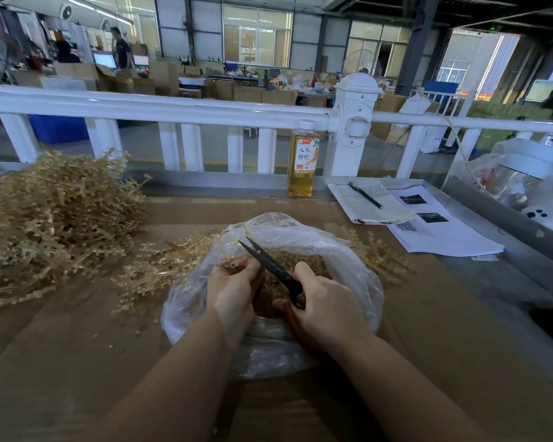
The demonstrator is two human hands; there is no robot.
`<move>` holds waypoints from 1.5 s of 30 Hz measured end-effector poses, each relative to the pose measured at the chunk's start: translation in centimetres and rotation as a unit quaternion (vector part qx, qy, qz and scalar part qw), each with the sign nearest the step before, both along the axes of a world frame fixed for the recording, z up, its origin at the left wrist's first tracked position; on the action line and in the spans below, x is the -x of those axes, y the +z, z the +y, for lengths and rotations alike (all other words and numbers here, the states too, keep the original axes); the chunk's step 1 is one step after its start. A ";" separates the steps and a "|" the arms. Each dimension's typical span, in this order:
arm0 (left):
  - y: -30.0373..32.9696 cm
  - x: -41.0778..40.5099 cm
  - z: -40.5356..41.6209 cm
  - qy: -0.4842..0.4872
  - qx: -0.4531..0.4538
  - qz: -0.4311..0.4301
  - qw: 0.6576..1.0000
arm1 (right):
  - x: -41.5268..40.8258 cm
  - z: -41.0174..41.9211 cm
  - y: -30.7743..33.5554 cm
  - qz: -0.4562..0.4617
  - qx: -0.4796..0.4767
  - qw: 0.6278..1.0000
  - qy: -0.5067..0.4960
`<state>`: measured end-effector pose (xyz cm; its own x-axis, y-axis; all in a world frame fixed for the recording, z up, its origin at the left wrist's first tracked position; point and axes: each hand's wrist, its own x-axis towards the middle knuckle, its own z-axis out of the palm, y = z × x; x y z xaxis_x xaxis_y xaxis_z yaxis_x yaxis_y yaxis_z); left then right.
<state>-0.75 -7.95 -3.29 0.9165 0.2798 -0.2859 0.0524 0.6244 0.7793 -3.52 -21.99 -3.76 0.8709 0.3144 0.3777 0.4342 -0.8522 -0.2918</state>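
Your left hand [233, 290] pinches the gold sprig [233, 261] over the mouth of the plastic bag [348, 250]. Your right hand [328, 309] curls round the scissors [270, 263], blades slightly parted. Cut clear of your fingertips so the pieces drop inside the bag.

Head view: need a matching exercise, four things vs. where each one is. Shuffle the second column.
Column 1:
1 scissors
2 sprig
3 bottle
4 pen

Column 2:
A lying on the notebook
B pinched in the left hand
C gripped in the right hand, over the plastic bag
D standing upright by the white railing

Pairs: 1-C, 2-B, 3-D, 4-A
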 end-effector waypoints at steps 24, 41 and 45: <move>0.6 -0.1 0.8 -0.090 0.077 0.009 0.993 | 0.2 0.0 0.9 0.044 -0.047 0.997 -0.032; 0.4 -0.3 0.8 -0.031 0.097 0.015 0.995 | 0.5 -0.2 0.7 0.047 -0.081 0.995 -0.018; 0.1 -0.5 1.3 -0.052 0.112 0.017 0.992 | 0.4 -0.1 0.7 0.043 -0.055 0.998 -0.005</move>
<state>-0.25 -6.62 -3.15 0.9255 0.1105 -0.3622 0.1500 0.7712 0.6187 -3.91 -22.07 -3.10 0.9043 0.2663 0.3337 0.3955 -0.8169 -0.4198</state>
